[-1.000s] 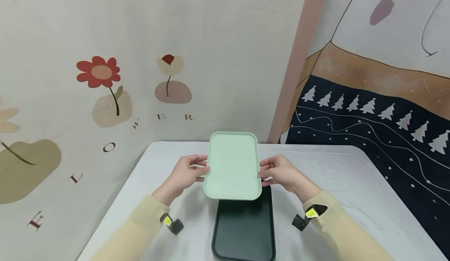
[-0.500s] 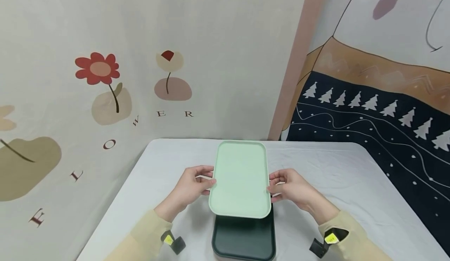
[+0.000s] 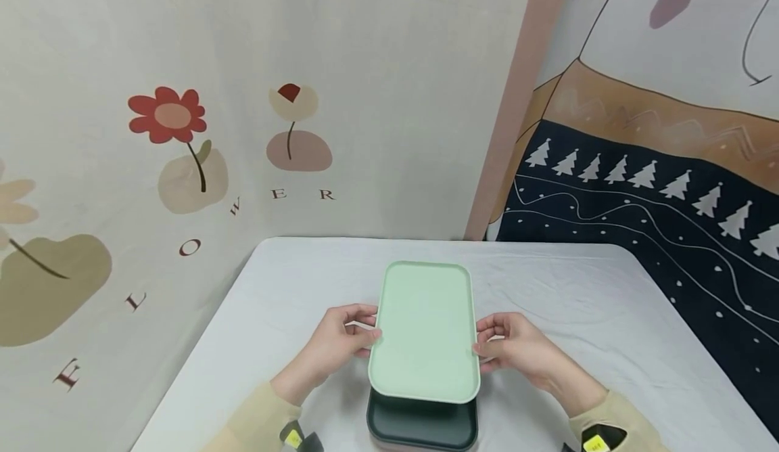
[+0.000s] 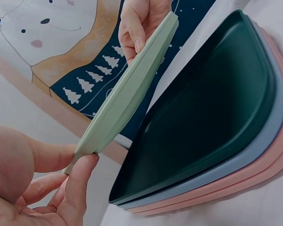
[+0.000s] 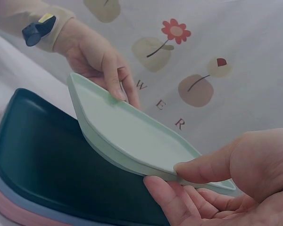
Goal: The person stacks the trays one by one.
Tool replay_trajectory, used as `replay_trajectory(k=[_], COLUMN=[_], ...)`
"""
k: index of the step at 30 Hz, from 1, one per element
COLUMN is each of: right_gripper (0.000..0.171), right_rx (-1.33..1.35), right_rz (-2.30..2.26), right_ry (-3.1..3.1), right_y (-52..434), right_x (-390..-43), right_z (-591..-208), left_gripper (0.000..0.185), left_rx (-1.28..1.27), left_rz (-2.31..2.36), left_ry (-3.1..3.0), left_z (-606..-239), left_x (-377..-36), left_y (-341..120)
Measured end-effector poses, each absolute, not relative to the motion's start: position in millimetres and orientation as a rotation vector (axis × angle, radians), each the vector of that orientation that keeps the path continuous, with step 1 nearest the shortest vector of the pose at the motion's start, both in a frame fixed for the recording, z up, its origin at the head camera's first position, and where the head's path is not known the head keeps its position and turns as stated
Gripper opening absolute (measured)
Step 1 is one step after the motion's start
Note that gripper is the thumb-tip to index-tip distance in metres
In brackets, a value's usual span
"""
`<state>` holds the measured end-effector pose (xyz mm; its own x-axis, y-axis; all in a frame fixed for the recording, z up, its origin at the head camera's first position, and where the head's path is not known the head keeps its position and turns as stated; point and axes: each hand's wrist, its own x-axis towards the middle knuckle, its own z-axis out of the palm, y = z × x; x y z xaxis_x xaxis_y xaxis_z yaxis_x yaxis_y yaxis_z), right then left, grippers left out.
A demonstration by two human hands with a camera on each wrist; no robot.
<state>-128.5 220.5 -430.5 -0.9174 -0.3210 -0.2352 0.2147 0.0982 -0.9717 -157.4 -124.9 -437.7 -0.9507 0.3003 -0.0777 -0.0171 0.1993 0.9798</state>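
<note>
A pale green rectangular tray [image 3: 426,330] is held up by both hands, tilted, over a stack of trays. My left hand [image 3: 343,340] pinches its left edge, thumb on top and fingers beneath. At the opposite long edge my right hand [image 3: 517,347] pinches it the same way. Below it lies a dark green tray [image 3: 422,425], partly covered by the pale one in the head view. The left wrist view shows that dark green tray [image 4: 203,108] on top of a blue tray [image 4: 273,127] and pink trays [image 4: 269,160], their edges roughly lined up.
The stack stands on a table with a white cloth [image 3: 292,276]. Behind rises a pale wall hanging [image 3: 389,100] with printed flowers and letters. To the right hangs a dark printed cloth [image 3: 608,208] with white trees.
Both hands have brought the pale green tray toward the body and slightly to the right, so it covers more of the dark green tray. The grip is unchanged.
</note>
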Motion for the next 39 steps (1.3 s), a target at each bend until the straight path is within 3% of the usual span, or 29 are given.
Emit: replay_trajectory(k=[23, 39], right_gripper=[0.044, 0.047], right_rx=[-0.067, -0.053], right_rz=[-1.885, -1.888], right_ry=[1.949, 1.930], right_y=[217.5, 217.1], right_x=[-99.0, -94.7], right_z=[-468.4, -470.6], left_gripper=[0.048, 0.047], left_rx=[0.326, 0.317], left_rz=[1.784, 1.791], left_ry=[2.185, 2.201], left_z=[-470.3, -475.9], left_x=[-135.7, -130.9], left_y=[-127.1, -127.4])
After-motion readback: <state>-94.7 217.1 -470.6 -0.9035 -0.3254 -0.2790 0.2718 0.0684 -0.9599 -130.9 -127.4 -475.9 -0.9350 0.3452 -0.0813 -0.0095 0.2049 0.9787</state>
